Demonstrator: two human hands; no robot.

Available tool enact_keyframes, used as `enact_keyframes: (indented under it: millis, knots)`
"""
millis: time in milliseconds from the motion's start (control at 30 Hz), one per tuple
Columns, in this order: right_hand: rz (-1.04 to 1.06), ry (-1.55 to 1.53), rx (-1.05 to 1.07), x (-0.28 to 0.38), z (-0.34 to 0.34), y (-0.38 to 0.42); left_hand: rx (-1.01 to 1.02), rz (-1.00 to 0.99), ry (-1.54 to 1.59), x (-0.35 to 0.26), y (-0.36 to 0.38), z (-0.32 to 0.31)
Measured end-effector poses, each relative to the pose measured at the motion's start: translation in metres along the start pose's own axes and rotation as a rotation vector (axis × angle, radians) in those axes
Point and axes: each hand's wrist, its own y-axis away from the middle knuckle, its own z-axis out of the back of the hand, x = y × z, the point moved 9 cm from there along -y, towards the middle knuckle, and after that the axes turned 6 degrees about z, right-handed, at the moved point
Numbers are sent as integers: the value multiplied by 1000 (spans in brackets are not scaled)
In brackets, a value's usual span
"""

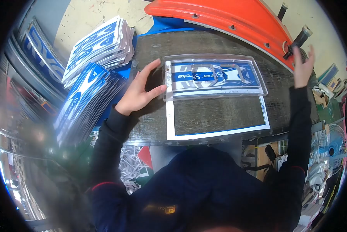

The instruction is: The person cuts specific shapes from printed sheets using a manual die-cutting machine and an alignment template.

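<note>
On the dark work board lies a clear acrylic die plate [216, 89], its cut-out shapes laid over a blue and white printed sheet [177, 79] that reads "Super Stroke". My left hand [140, 89] is open at the plate's left end, fingers spread and the thumb right at its edge. From under the plate's near side a white paper frame [219, 135] sticks out, its middle cut away. My right hand [304, 69] is raised at the right with its fingers apart, just below a dark upright handle [300, 38] on the orange press arm [219, 11].
Left of the board [150, 127] are a tall stack of printed sheets [100, 46] and a leaning pile of blue printed pieces [84, 96]. White paper scraps [133, 166] lie below the near edge. A blue fan [331, 150] stands at the far right.
</note>
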Motion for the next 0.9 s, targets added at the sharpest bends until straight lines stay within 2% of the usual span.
enact_keyframes:
  millis: [33, 67, 100, 167, 267, 300, 367, 467, 700, 800, 867, 900]
  knots:
    - [-249, -97, -84, -40, 0, -17, -54, -75, 8, -7, 0, 4]
    - [-119, -51, -175, -88, -1, -46, 0, -100, -223, -9, -1, -1]
    - [-115, -52, -178, -86, -6, -59, -4, -104, -223, -11, 0, -1]
    - [-591, -838, 132, -97, -57, -64, 18, -43, -301, -8, -1, -4]
    - [-574, -780, 145, -121, -83, -66, -50, -167, -363, -20, 2, -2]
    - [-570, -777, 147, -112, -81, -64, -52, -169, -358, -22, 2, -2]
    - [-620, -741, 61, -92, -76, -56, -40, -157, -551, -27, 1, -3]
    - [-586, -718, 69, -84, -71, -53, -43, -178, -676, -37, -1, -3]
    - [-611, -806, 89, -22, -52, -21, -78, -257, -739, -51, -14, -2]
    - [-615, -879, 136, 17, -46, -5, -28, -266, -750, -59, -26, 1]
    - [-585, -925, 175, 49, -40, 8, 109, -247, -636, -53, -35, 4]
    - [-589, -924, 167, 58, -37, 14, 115, -252, -640, -56, -37, 6]
